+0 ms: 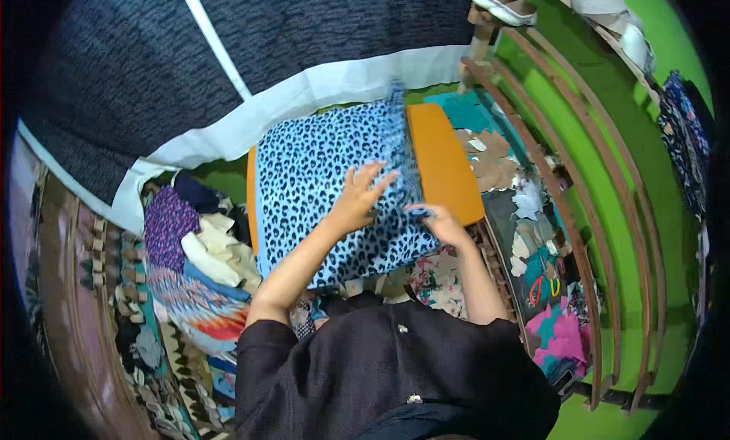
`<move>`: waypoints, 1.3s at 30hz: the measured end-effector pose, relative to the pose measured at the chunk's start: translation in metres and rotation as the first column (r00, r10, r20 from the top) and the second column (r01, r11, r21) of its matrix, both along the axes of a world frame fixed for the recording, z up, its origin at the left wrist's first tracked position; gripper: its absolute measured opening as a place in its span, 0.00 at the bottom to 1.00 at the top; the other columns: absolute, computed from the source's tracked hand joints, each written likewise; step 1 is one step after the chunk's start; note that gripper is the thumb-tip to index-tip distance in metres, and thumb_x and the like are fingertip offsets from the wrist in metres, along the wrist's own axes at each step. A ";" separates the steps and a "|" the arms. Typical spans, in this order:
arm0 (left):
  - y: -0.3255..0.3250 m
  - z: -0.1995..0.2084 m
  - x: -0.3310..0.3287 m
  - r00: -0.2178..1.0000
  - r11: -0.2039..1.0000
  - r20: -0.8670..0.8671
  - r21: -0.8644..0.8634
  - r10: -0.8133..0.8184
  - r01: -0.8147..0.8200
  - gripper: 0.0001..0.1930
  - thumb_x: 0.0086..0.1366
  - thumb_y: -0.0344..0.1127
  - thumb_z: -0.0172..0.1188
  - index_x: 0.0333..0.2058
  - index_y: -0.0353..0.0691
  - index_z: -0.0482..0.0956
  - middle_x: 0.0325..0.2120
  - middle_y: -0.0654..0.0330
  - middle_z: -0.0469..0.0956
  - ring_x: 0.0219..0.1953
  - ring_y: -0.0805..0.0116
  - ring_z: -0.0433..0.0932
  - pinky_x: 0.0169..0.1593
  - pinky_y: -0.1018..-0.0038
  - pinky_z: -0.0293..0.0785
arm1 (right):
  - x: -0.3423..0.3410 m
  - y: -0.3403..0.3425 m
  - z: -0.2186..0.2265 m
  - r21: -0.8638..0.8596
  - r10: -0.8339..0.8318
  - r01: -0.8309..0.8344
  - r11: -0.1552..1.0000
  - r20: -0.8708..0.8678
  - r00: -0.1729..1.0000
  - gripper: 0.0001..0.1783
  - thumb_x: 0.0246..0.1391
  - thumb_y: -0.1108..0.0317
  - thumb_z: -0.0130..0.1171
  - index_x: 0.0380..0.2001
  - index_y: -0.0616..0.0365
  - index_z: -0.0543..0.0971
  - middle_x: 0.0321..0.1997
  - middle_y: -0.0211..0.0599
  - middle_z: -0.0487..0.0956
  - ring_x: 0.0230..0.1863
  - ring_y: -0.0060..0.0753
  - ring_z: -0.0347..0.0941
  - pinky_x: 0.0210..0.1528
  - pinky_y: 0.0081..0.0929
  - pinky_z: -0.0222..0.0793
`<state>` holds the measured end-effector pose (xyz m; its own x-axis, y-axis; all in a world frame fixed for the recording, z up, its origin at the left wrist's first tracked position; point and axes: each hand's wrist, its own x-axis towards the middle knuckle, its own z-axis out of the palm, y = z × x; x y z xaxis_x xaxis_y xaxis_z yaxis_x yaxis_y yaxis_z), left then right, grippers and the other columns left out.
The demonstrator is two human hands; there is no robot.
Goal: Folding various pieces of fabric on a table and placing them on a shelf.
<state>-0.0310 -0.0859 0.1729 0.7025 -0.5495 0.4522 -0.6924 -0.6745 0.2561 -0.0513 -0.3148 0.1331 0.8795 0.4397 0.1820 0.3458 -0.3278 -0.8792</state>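
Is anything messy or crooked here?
Yes, two things. The spotted cloth sits off-centre on the orange board, leaving much more orange bare on the right than the left. Past the board's right side, ragged scraps lie in a jumble.

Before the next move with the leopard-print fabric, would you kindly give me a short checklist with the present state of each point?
1. Blue leopard-print fabric spread over the orange board: ok, it covers most of it, leaving the right side bare.
2. Fabric's right edge lying flat: not ok, it is blurred and appears lifted or folded.
3. Left hand unclenched: ok, its fingers are spread over the fabric; contact is unclear.
4. Right hand gripping the fabric: cannot tell, it is at the lower right edge.
5. Pink fabric scraps off the board: ok, they lie to its right.
6. Purple patterned cloth off the board: ok, it lies to its left.
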 end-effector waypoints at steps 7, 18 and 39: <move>-0.017 -0.034 0.091 0.946 0.918 -0.042 0.227 -0.323 0.324 0.19 0.42 0.23 0.53 0.36 0.47 0.74 0.27 0.63 0.75 0.38 0.65 0.74 0.56 0.57 0.54 | -0.045 -0.043 0.046 0.132 -0.072 0.102 0.986 -0.211 0.975 0.18 0.44 0.80 0.47 0.42 0.64 0.74 0.41 0.39 0.76 0.43 0.27 0.69 0.51 0.23 0.58; 0.062 -0.116 0.155 0.969 0.970 -0.141 0.166 0.201 -0.177 0.14 0.49 0.27 0.51 0.37 0.44 0.72 0.37 0.56 0.74 0.41 0.56 0.71 0.49 0.57 0.60 | -0.090 -0.116 0.088 0.285 -0.264 0.305 0.909 -0.173 0.949 0.13 0.44 0.70 0.55 0.34 0.65 0.77 0.38 0.40 0.78 0.42 0.31 0.73 0.64 0.42 0.36; 0.091 -0.154 0.082 0.980 0.953 -0.183 0.271 -0.083 0.132 0.20 0.45 0.27 0.56 0.42 0.44 0.73 0.55 0.55 0.59 0.59 0.62 0.56 0.59 0.56 0.49 | -0.051 -0.100 0.121 -0.016 -0.102 0.101 0.995 -0.135 0.986 0.10 0.46 0.71 0.52 0.33 0.60 0.78 0.37 0.36 0.79 0.45 0.31 0.72 0.63 0.48 0.29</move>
<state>0.0515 0.0046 0.0193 0.6845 -0.7135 0.1495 -0.7282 -0.6597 0.1856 -0.1028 -0.4151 0.2544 0.9358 0.3483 0.0544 0.1884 -0.3635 -0.9124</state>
